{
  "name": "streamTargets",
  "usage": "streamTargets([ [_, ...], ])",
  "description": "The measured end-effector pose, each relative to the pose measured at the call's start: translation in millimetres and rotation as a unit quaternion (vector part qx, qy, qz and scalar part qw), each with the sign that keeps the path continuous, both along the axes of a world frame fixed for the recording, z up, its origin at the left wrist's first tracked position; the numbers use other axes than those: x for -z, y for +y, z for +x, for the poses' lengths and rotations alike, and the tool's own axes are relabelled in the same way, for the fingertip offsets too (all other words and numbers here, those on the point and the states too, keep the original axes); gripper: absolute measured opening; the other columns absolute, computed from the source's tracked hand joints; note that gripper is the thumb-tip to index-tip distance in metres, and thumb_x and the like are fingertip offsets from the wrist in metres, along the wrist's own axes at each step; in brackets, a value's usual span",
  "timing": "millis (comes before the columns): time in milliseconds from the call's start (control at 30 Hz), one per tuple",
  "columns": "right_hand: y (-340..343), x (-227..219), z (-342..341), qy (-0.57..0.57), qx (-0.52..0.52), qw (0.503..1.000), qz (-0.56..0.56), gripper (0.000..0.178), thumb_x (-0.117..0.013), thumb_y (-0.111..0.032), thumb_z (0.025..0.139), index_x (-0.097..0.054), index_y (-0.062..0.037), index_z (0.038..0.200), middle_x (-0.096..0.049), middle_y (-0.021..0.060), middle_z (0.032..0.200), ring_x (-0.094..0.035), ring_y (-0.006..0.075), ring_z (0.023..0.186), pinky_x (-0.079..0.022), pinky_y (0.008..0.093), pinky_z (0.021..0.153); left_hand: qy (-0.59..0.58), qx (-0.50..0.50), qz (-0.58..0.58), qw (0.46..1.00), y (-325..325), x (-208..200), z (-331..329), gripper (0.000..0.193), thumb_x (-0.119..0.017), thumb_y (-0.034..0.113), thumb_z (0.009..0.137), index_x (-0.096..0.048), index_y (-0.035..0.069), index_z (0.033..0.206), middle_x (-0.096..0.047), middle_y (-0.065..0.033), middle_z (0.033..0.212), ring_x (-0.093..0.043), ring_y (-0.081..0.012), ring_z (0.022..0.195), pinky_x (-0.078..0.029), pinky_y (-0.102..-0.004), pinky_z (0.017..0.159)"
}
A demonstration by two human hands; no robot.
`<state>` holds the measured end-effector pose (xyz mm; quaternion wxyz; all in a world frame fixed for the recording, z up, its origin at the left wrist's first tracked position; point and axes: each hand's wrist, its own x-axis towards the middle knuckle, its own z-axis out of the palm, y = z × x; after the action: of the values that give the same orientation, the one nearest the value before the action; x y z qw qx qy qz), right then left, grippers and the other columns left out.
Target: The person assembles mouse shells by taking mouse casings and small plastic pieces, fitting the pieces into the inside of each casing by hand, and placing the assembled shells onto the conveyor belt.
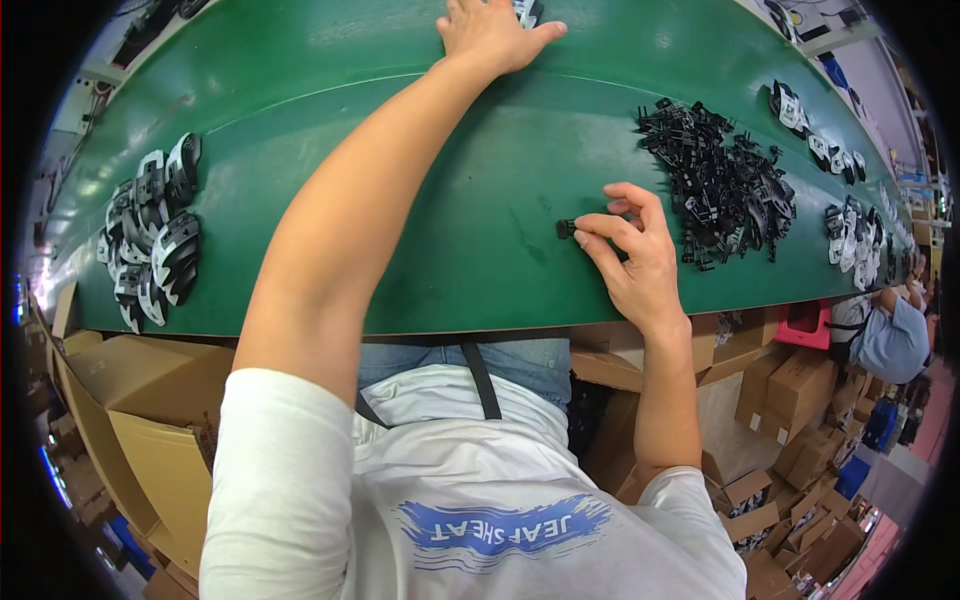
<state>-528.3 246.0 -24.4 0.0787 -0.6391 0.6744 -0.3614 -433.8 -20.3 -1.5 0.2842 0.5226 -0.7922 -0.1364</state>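
Note:
My left hand (490,32) reaches out to the far edge of the view, its fingers and thumb spread. Just past it, partly hidden by the hand and cut off by the picture's edge, lies a white-and-black plastic part (527,12). Between the thumb and forefinger of my right hand (628,245) is a small black plastic clip (566,229), held a little above the green table (480,200). Right of that hand spreads a heap of similar small black plastic pieces (720,185).
A pile of curved white-and-black plastic parts (150,225) sits at the table's left. More such parts (855,240) lie along the right side. Open cardboard boxes (150,420) stand below the near edge. At the far right, another person (885,335) is seated beyond a pink stool (803,325).

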Motion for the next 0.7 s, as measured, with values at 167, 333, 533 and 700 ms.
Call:
streamTargets([
  [167, -2.3, 3.9, 2.9, -0.048, 0.024, 0.998, -0.025, 0.016, -0.084, -0.004, 0.086, -0.080, -0.0084, 0.101, -0.072, 0.0076, 0.096, -0.068, 0.0236, 0.088, -0.054, 0.0351, 0.077, 0.094, 0.067, 0.198, 0.973, -56.2, 32.6, 21.7, 0.099, -0.075, 0.055, 0.092, -0.034, 0.001, 0.164, -0.034, -0.0280, 0.164, -0.038, -0.0425, 0.151, -0.034, -0.0531, 0.123],
  [333, -17.7, -8.0, 11.7, -0.065, 0.009, 0.990, -0.127, 0.017, -0.078, 0.004, 0.088, -0.077, -0.0031, 0.103, -0.074, 0.0112, 0.097, -0.070, 0.0228, 0.086, -0.056, 0.0339, 0.076, 0.511, 0.233, 0.533, 0.634, 29.3, 4.6, 106.7, 0.044, -0.057, 0.041, 0.108, -0.067, 0.008, 0.136, -0.074, -0.0059, 0.127, -0.069, -0.0188, 0.113, -0.054, -0.0382, 0.095],
  [533, -35.6, -49.5, 77.7, -0.244, -0.049, 0.959, -0.133, 0.023, -0.079, 0.006, 0.088, -0.071, 0.0005, 0.108, -0.074, 0.0090, 0.096, -0.072, 0.0164, 0.082, -0.058, 0.0283, 0.076, 0.661, 0.192, 0.601, 0.406, 140.1, 11.7, 181.5, 0.058, -0.048, 0.046, 0.109, -0.060, 0.002, 0.145, -0.069, -0.0157, 0.139, -0.068, -0.0286, 0.120, -0.055, -0.0460, 0.099],
  [700, -43.6, -57.5, 118.4, -0.289, -0.072, 0.950, -0.094, 0.021, -0.079, 0.006, 0.086, -0.070, -0.0019, 0.103, -0.074, 0.0068, 0.096, -0.071, 0.0127, 0.081, -0.057, 0.0263, 0.076, 0.703, 0.229, 0.561, 0.373, 181.1, 13.3, 205.0, 0.063, -0.048, 0.045, 0.108, -0.054, 0.001, 0.151, -0.064, -0.0170, 0.146, -0.064, -0.0325, 0.128, -0.052, -0.0497, 0.105],
])
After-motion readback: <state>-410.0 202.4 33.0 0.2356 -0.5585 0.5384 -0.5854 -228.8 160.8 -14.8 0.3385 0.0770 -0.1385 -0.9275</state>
